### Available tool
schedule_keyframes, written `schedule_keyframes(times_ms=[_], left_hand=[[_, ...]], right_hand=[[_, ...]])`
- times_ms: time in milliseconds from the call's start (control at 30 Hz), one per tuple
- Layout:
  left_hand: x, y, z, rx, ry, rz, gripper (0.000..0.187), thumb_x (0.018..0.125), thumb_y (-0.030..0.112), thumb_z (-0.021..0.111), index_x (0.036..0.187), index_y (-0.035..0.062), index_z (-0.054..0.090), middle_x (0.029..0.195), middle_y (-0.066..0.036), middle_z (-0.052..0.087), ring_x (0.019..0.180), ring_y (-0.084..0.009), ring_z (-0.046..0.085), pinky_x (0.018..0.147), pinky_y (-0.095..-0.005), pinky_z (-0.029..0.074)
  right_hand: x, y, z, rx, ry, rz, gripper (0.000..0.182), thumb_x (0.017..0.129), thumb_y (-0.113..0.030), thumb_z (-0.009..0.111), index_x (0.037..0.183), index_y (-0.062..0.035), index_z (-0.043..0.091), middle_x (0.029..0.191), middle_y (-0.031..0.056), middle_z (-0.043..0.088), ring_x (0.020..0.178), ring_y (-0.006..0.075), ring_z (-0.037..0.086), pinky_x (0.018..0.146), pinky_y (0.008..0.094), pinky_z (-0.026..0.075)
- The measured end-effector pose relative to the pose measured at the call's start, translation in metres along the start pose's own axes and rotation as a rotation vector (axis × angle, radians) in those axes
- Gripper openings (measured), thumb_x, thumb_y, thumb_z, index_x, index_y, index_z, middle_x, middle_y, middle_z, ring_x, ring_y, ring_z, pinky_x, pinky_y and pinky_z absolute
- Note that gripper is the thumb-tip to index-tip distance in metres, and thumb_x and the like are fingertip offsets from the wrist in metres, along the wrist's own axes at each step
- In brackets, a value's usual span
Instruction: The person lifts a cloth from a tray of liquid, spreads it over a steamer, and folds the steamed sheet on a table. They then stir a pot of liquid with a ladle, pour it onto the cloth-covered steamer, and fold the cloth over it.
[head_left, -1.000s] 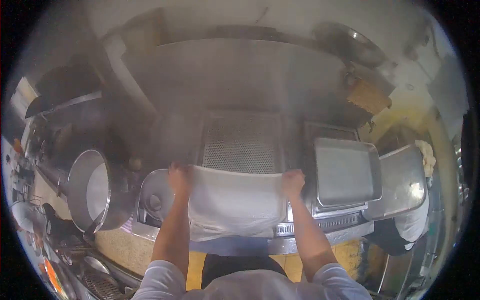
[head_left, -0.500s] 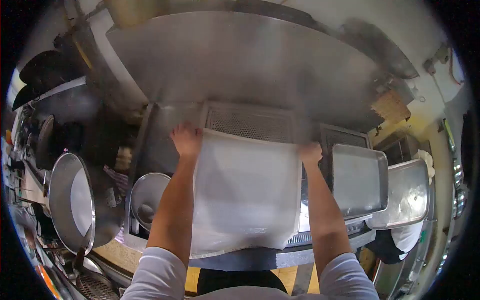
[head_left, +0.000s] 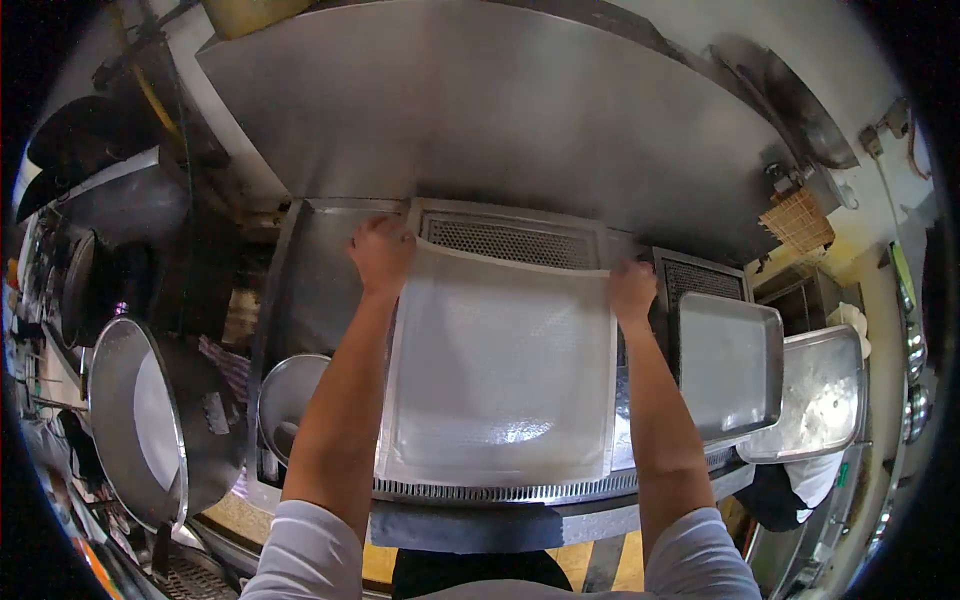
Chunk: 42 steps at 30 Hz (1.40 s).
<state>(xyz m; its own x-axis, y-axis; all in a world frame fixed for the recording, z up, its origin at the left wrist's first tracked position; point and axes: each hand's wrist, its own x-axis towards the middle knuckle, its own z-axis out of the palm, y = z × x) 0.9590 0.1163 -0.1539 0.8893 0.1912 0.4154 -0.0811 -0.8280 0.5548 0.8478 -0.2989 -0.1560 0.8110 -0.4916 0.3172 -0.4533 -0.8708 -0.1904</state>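
Observation:
A white cloth sheet (head_left: pixel 505 370) is spread over the steel counter, its surface smooth and shiny near the front. My left hand (head_left: pixel 383 255) is closed on its far left corner. At the far right corner, my right hand (head_left: pixel 633 290) grips the same sheet with curled fingers. The far edge sags a little between the hands. Behind that edge shows a perforated metal panel (head_left: pixel 510 243) in a frame, the rest of it covered by the cloth. Below the near edge runs a slotted metal strip (head_left: pixel 500 493).
Right of my arm sits a rectangular metal tray (head_left: pixel 778 350), beside another metal tray (head_left: pixel 852 395). A second perforated panel (head_left: pixel 705 280) lies behind them. To my left stand a metal bowl (head_left: pixel 272 395) and a large pot (head_left: pixel 218 445). A steel wall (head_left: pixel 480 110) rises behind.
The sheet has gone from bunched and wavy at its near edge to flatter, and that edge has uncovered the slotted strip. Both hands sit slightly farther apart. The steam haze has thinned.

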Motion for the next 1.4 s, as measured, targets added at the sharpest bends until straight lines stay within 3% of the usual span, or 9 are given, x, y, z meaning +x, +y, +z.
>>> schedule_keyframes(times_ms=[167,367,567,633,700,800,867,967,1400], left_hand=[[0.003,-0.004,-0.013,-0.106,0.040,0.024,0.028,0.079,0.018,0.073,0.106,0.0131,0.076,0.122,-0.010,0.067,0.117,-0.0304,0.060,0.104,-0.0523,0.039],[0.004,-0.019,-0.026,-0.046,-0.067,0.125,0.037,0.079,0.015,0.072,0.116,0.0147,0.073,0.127,-0.012,0.064,0.125,-0.0327,0.055,0.106,-0.0542,0.038],[-0.013,-0.018,-0.032,0.236,-0.306,0.357,0.057,0.079,0.017,0.073,0.135,0.0198,0.063,0.145,-0.018,0.049,0.137,-0.0383,0.045,0.114,-0.0599,0.032],[-0.015,-0.021,-0.030,0.312,-0.338,0.425,0.060,0.080,0.020,0.072,0.139,0.0218,0.060,0.150,-0.019,0.044,0.141,-0.0401,0.041,0.116,-0.0624,0.029],[-0.013,-0.024,-0.031,0.375,-0.412,0.450,0.060,0.083,0.024,0.071,0.141,0.0234,0.059,0.154,-0.019,0.041,0.145,-0.0412,0.037,0.118,-0.0651,0.026],[-0.011,-0.017,-0.051,0.293,-0.501,0.397,0.057,0.087,0.029,0.069,0.143,0.0257,0.058,0.159,-0.019,0.037,0.147,-0.0413,0.034,0.118,-0.0667,0.025],[-0.008,-0.012,-0.056,0.366,-0.555,0.370,0.054,0.090,0.032,0.066,0.143,0.0259,0.058,0.160,-0.019,0.035,0.147,-0.0413,0.034,0.118,-0.0671,0.025],[-0.005,-0.014,-0.052,0.362,-0.543,0.376,0.051,0.095,0.032,0.060,0.145,0.0264,0.056,0.161,-0.019,0.034,0.148,-0.0417,0.033,0.119,-0.0670,0.024],[-0.089,0.017,-0.162,0.125,-0.653,0.298,0.046,0.084,0.020,0.064,0.127,0.0018,0.060,0.133,-0.027,0.059,0.128,-0.0413,0.055,0.102,-0.0566,0.046]], right_hand=[[-0.018,-0.002,0.023,0.265,-0.482,-0.317,0.019,0.090,-0.021,0.065,0.098,-0.0051,0.072,0.083,0.0161,0.070,0.074,0.0270,0.068,0.058,0.0399,0.053],[-0.048,-0.100,-0.040,0.746,-0.721,0.396,0.047,0.093,-0.014,0.063,0.137,-0.0035,0.051,0.079,0.0091,0.065,0.065,0.0141,0.060,0.046,0.0294,0.044],[-0.076,-0.177,0.067,1.061,-0.649,-0.461,0.047,0.098,-0.015,0.062,0.142,-0.0058,0.047,0.082,0.0050,0.063,0.062,0.0132,0.058,0.049,0.0284,0.045],[-0.082,-0.214,0.074,1.365,-0.755,-0.362,0.036,0.098,-0.015,0.062,0.133,-0.0076,0.055,0.081,0.0034,0.063,0.061,0.0126,0.057,0.049,0.0281,0.045],[-0.082,-0.267,0.021,1.767,-1.157,0.439,0.023,0.098,-0.015,0.062,0.121,-0.0092,0.062,0.079,0.0017,0.061,0.060,0.0120,0.056,0.049,0.0277,0.044],[-0.081,-0.282,0.039,1.649,-1.157,0.468,0.006,0.097,-0.014,0.062,0.102,-0.0122,0.065,0.074,-0.0004,0.059,0.060,0.0110,0.054,0.048,0.0264,0.042],[-0.086,-0.261,0.093,1.477,-1.019,-0.142,0.005,0.096,-0.016,0.062,0.097,-0.0119,0.064,0.072,-0.0008,0.058,0.060,0.0107,0.054,0.047,0.0274,0.041],[-0.155,-0.263,0.000,1.223,-1.226,0.299,0.013,0.091,-0.022,0.064,0.087,-0.0098,0.062,0.069,0.0001,0.057,0.059,0.0115,0.053,0.046,0.0303,0.041],[-0.271,-0.192,-0.130,0.685,-1.127,-0.317,0.030,0.093,-0.023,0.064,0.116,-0.0032,0.070,0.103,0.0170,0.075,0.096,0.0297,0.072,0.088,0.0431,0.054]])
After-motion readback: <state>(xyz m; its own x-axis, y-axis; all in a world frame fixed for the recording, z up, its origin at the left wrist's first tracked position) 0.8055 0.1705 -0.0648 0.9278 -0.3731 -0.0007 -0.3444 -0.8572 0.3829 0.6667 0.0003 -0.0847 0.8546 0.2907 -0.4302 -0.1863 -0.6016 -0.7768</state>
